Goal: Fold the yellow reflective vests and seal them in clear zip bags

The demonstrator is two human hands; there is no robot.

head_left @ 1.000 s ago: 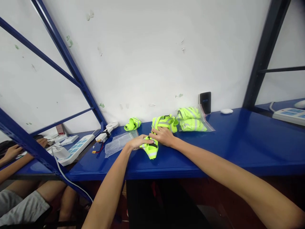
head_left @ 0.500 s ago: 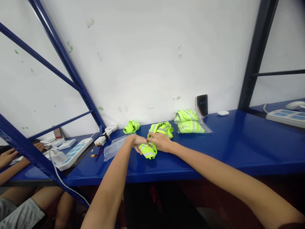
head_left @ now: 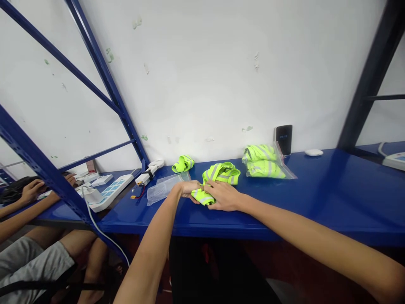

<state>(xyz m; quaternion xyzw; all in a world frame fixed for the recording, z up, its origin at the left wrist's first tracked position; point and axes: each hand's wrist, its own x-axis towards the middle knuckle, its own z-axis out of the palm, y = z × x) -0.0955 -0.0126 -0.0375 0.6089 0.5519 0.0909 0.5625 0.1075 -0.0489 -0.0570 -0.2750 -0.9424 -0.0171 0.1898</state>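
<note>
A neon-yellow reflective strap (head_left: 223,172) with silver stripes lies partly bundled on the blue table, its near end in both hands. My left hand (head_left: 190,190) is closed round the left side of that end. From the right, my right hand (head_left: 224,195) grips it with curled fingers. Left of my left hand is a flat clear plastic bag (head_left: 161,189). A small coil of the same yellow strap (head_left: 183,164) sits behind the bag by the wall. To the right, a clear zip bag (head_left: 265,162) holds more folded yellow straps.
A phone (head_left: 284,139) leans on the wall, with a white case (head_left: 314,152) to its right. A white fan (head_left: 152,169) and wired pack stand at left. Beyond the blue rack post (head_left: 44,169) are a power strip (head_left: 112,193) and another person's hands (head_left: 33,189).
My right hand has slid down beside the strap's near end, which is now bunched more tightly between my hands. The whole view has shifted, showing more of the left side.
</note>
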